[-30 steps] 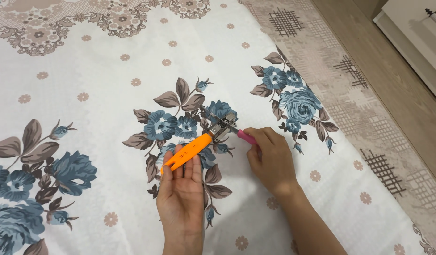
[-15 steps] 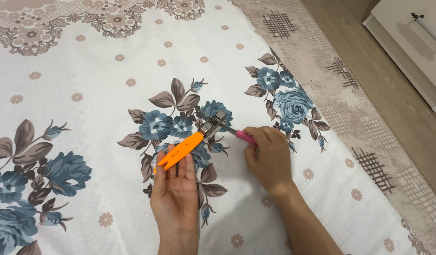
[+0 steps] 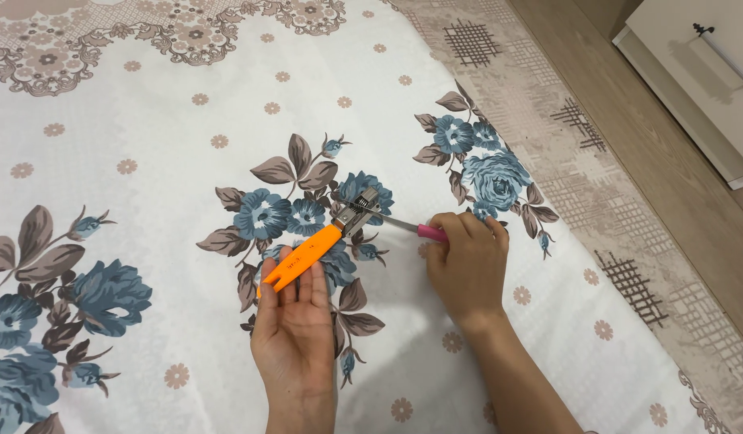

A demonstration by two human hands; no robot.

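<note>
From the head camera, a floral bedsheet (image 3: 146, 161) spreads toward a patterned rug (image 3: 629, 241) at its right edge. The left hand (image 3: 295, 321), palm up, fingers together, supports the orange-handled tool (image 3: 303, 259). The right hand (image 3: 468, 261) pinches a pink-handled screwdriver (image 3: 416, 230) into its metal head.

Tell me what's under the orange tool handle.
The fingers of the open left hand lie under the orange tool handle, palm up. Beneath them is the flowered cloth. The metal head sticks out past the fingertips. What the cloth covers cannot be seen.
</note>
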